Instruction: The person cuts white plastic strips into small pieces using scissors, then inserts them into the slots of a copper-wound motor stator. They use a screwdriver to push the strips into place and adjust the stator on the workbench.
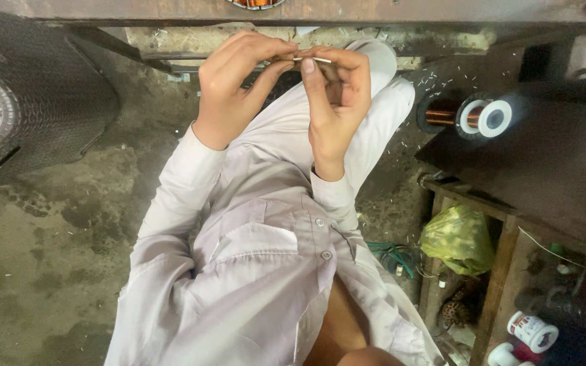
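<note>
I look down over my pale long-sleeved shirt and light trousers, seated. My left hand [239, 85] and my right hand [334, 102] are raised together in front of my knees. Between their fingertips they pinch a thin, short, whitish strip [312, 60], held level; the left thumb and forefinger grip one end, the right thumb and forefinger the other. What the strip is made of I cannot tell.
A rusty metal bench edge [374, 12] runs across the top. A spool of copper wire [483, 116] lies on a dark surface at the right. Below it a wooden crate holds a yellow-green plastic bag [459, 238] and small jars [532, 331]. A dark textured container [28, 95] stands left on the stained concrete floor.
</note>
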`<state>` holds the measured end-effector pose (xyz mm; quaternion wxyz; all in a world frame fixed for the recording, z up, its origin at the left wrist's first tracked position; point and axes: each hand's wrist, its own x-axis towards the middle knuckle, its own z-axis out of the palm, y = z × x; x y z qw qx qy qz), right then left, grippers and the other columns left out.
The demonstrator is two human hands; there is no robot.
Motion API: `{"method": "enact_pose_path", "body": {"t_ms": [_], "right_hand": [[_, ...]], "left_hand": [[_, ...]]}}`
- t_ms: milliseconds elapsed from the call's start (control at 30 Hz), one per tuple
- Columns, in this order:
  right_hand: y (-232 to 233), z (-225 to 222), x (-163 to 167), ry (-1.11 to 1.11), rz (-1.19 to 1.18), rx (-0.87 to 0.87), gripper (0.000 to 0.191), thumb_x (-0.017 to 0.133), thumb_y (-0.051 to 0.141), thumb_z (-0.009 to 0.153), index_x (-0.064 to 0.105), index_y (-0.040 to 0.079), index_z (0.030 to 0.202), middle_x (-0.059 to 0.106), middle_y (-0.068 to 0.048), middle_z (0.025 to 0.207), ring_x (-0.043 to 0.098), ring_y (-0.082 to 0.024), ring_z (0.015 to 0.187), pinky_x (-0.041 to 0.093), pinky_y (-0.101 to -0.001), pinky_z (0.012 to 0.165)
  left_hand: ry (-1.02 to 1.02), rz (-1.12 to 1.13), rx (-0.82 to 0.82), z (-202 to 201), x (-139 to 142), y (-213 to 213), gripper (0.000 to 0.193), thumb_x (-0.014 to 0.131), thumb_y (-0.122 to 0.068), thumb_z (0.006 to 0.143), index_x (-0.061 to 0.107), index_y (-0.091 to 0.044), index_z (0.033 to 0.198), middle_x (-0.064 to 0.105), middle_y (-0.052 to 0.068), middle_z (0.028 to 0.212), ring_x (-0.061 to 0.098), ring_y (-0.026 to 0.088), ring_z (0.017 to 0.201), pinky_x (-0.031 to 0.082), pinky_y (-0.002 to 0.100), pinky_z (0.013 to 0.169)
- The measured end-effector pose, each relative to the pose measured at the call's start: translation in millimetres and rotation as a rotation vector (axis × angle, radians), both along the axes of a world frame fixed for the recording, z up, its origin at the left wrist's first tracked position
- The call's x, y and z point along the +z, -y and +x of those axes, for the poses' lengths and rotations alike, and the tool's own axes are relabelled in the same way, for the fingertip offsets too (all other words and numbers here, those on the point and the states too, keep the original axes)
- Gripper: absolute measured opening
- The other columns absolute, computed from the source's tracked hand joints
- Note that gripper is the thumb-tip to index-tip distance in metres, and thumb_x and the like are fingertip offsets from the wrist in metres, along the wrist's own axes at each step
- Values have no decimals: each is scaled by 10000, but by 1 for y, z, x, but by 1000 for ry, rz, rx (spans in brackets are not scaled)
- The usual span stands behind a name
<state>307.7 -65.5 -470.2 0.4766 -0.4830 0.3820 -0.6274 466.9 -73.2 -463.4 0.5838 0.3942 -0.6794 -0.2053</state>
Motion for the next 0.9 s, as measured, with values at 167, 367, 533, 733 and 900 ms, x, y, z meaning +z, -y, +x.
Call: {"method": "enact_pose_path", "body": {"t_ms": [167, 367, 533, 733, 900], "right_hand": [[-1, -1, 2, 61, 11, 17, 187, 667, -57, 1065, 545, -11, 1198, 670, -139, 1126, 679, -175, 1043, 566, -307, 966], [-2, 0, 4, 110, -11, 13, 180, 659, -48, 1060, 540, -14, 1191, 666, -151, 1122, 692, -197, 1015, 604, -348, 945], [-2, 0, 5, 45, -27, -6, 185, 654, -59, 1062, 539, -10, 1197, 666, -144, 1143, 695, -185, 1011, 603, -334, 939], [-4, -1, 5, -56, -10, -14, 190, 661, -63, 1064, 545, -12, 1205, 668, -126, 1136, 679, -157, 1023, 574, -284, 939], [-2, -5, 4, -85, 31, -11, 160, 661, -73, 1046, 568, -12, 1161, 693, -130, 1142, 705, -172, 1042, 570, -287, 949]], "left_hand": [[-31, 15, 6, -2, 0, -1, 261, 821, 53, 966, 690, -8, 1183, 750, 104, 1121, 743, 270, 1030, 591, 364, 912], [-5, -4, -12, 0, 2, -1, 272, 821, 51, 962, 689, -12, 1191, 747, 104, 1112, 740, 271, 1030, 589, 360, 908], [-5, -8, -22, 0, 3, 1, 278, 825, 52, 956, 691, -14, 1191, 748, 105, 1107, 740, 270, 1018, 588, 354, 892], [-12, 23, -11, -1, 3, -1, 292, 819, 58, 954, 697, -26, 1206, 754, 107, 1104, 747, 267, 1012, 593, 347, 894], [-26, 83, -28, -3, 4, -4, 317, 764, 71, 1012, 657, -7, 1300, 746, 133, 1214, 755, 271, 1138, 613, 353, 983]]}}
